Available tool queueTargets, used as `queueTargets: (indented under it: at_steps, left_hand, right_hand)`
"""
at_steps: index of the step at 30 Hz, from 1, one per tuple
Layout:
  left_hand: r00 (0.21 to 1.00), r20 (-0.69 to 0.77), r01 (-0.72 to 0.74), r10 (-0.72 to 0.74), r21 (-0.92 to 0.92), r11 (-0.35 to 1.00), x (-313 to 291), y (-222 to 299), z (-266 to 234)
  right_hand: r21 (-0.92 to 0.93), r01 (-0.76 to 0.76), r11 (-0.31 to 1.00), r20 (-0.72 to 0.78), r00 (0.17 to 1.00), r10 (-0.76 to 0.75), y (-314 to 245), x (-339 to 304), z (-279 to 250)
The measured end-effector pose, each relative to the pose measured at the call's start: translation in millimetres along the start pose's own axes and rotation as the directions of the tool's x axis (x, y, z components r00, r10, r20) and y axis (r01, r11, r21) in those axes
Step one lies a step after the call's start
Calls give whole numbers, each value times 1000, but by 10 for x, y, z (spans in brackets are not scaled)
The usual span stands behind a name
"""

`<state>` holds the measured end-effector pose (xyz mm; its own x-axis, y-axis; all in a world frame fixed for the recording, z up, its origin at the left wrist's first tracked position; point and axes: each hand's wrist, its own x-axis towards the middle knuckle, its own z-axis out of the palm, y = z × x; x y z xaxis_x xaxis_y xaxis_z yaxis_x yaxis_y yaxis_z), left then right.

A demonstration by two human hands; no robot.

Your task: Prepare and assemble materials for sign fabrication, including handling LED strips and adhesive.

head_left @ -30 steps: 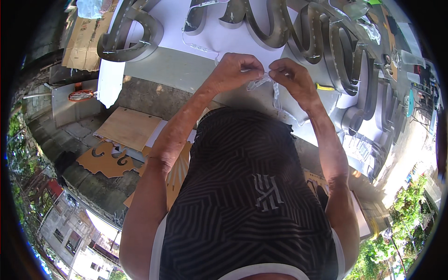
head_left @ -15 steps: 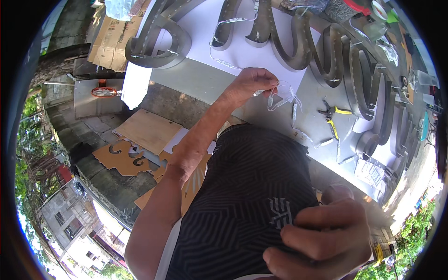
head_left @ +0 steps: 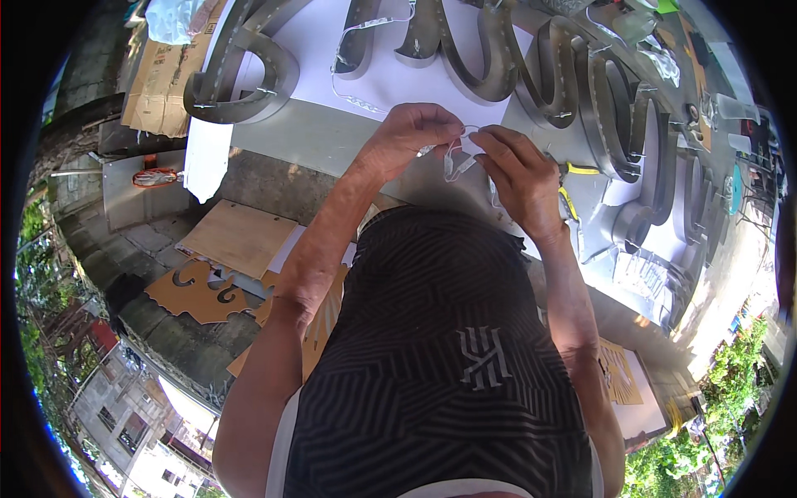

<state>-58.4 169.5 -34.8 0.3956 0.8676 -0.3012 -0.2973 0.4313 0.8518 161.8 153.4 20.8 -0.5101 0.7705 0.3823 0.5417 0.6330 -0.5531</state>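
Over the near edge of the grey table point(head_left: 311, 137), my left hand point(head_left: 407, 141) pinches the thin wire of a string of small white LED modules point(head_left: 459, 168). My right hand point(head_left: 525, 176) is closed at the same wire, its fingertips a short way to the right of the left ones. Some modules dangle below the fingers, and part of the string is hidden behind the right hand. Yellow-handled pliers point(head_left: 568, 199) lie on the table just right of that hand, partly covered by it. More of the string runs along the white sheet point(head_left: 315, 37) beyond my left hand.
Large dark metal channel letters point(head_left: 286, 79) stand across the table's far and right sides. A pile of LED modules point(head_left: 643, 272) lies at the right edge. Left are a cardboard box point(head_left: 162, 87), a wooden board point(head_left: 238, 235) and a cut-out brown panel point(head_left: 199, 292) below the table.
My right hand has come up from the lower right, near my body, to the LED wire beside my left hand. The left hand keeps its pinch. The whole view has shifted slightly.
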Motion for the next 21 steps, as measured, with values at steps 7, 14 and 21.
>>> queueTargets:
  at_steps: [7, 14, 21]
  left_hand:
    - [998, -37, 45, -43, 50, 998, 28, -73, 41]
    - [996, -73, 58, -49, 120, 991, 23, -42, 67]
    - [985, -38, -147, 166, 303, 942, 38, -308, 72]
  right_hand:
    - [-23, 52, 998, -26, 998, -53, 56, 28, 59]
    - [-19, -19, 1000, 69, 997, 20, 133, -15, 129]
    - [266, -348, 899, 63, 937, 344, 318, -107, 406]
